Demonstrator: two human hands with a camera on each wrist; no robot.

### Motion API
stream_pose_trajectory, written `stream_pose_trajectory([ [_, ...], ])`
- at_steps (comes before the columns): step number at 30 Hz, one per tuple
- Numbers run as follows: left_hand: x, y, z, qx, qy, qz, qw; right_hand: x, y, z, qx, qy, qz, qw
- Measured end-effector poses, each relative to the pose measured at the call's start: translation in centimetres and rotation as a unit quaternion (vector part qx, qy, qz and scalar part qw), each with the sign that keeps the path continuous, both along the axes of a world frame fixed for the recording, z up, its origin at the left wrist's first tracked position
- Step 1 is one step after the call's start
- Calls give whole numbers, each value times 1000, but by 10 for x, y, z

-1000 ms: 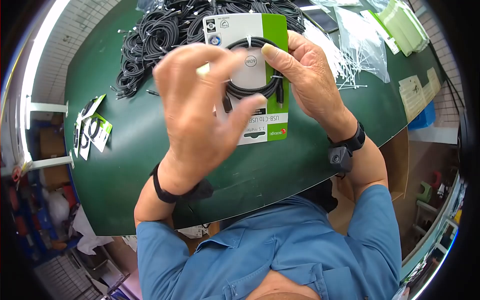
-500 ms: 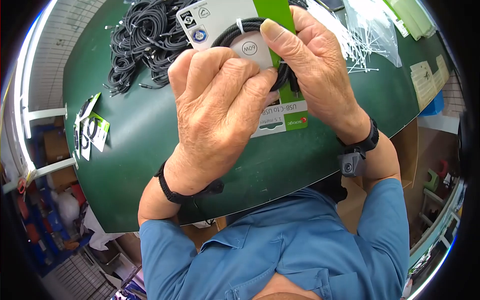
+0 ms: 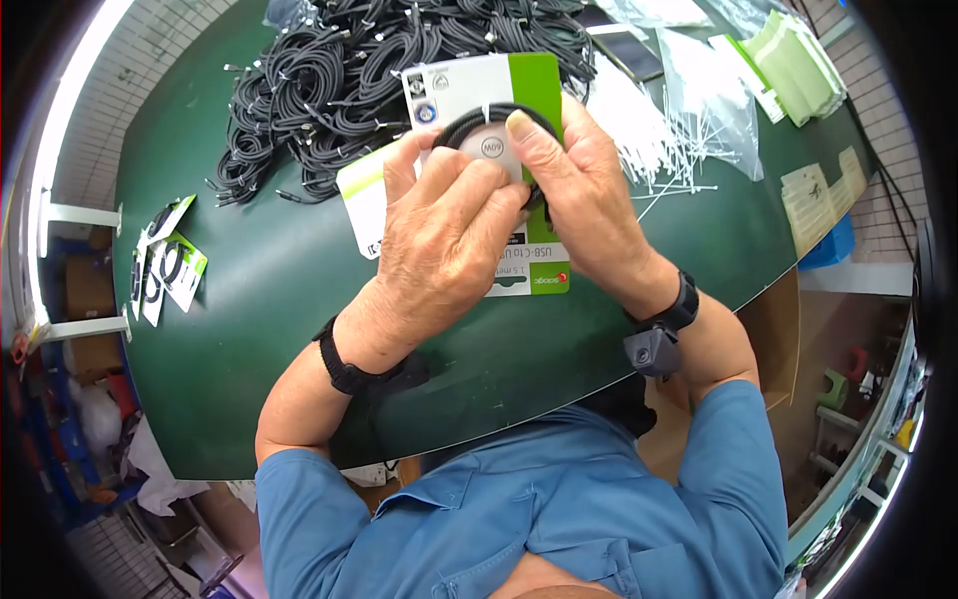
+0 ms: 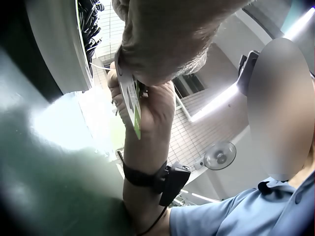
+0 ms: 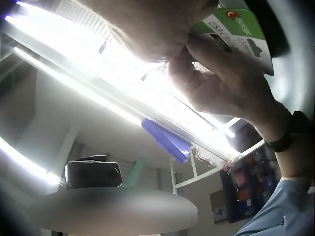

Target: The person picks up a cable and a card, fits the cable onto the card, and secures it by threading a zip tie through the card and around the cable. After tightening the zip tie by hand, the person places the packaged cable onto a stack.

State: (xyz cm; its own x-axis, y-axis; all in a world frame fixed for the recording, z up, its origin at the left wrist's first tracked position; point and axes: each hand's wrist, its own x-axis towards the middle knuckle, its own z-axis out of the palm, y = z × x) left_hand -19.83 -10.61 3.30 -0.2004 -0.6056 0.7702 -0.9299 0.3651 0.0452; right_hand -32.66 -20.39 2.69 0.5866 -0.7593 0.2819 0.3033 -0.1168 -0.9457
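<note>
A black braided USB-C cable (image 3: 461,128), coiled and tied with white ties, lies against a white-and-green retail card (image 3: 534,75). My right hand (image 3: 589,185) grips the card's right side, thumb pressed on the front over the coil. The left hand (image 3: 444,220) has its fingers curled at the lower part of the coil and hides much of it. Another white-and-green card panel (image 3: 364,205) shows out to the left, partly behind the left hand. In the left wrist view the card (image 4: 133,105) appears edge-on; the right wrist view shows its printed lower end (image 5: 251,37).
A large heap of black cables (image 3: 329,80) covers the back of the green table (image 3: 249,369). White zip ties (image 3: 679,150) lie at the back right beside a plastic bag and a stack of green-and-white cards (image 3: 793,65). Several carded cables (image 3: 170,260) lie at the far left.
The left hand, blurred and spread over the card a second ago, has come down with curled fingers on the coil. A second card panel now shows at its left. The right hand keeps its hold.
</note>
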Motion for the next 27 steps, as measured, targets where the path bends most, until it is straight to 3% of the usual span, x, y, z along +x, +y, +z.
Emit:
stream_pose_trajectory([
  [3, 5, -2, -4, 58, 20, -6, 998, 0, 0, 1, -43, 32, -9, 999],
  [9, 13, -2, 0, 15, 43, -44, 998, 0, -8, 4, -182, 72, -32, 980],
  [12, 18, 3, 14, -22, 51, -69, 996, -2, -10, 10, 25, -49, 25, 998],
  [15, 22, 12, 33, -106, 83, -35, 990, -11, -21, 16, 18, -58, 35, 998],
  [16, 20, 16, 35, -87, 230, -43, 968, -13, -24, 17, 13, -62, 41, 997],
  [18, 18, 22, 37, -39, 507, -51, 859, -14, -24, 19, 10, -67, 39, 997],
  [19, 19, 22, 36, -36, 506, -52, 860, -14, -24, 20, 6, -68, 40, 997],
  [22, 23, 24, 30, 219, 631, -117, 735, -11, -21, 17, -5, -68, 35, 997],
  [27, 7, 15, 21, 276, 616, -150, 722, -10, -11, 17, -51, -34, -13, 998],
])
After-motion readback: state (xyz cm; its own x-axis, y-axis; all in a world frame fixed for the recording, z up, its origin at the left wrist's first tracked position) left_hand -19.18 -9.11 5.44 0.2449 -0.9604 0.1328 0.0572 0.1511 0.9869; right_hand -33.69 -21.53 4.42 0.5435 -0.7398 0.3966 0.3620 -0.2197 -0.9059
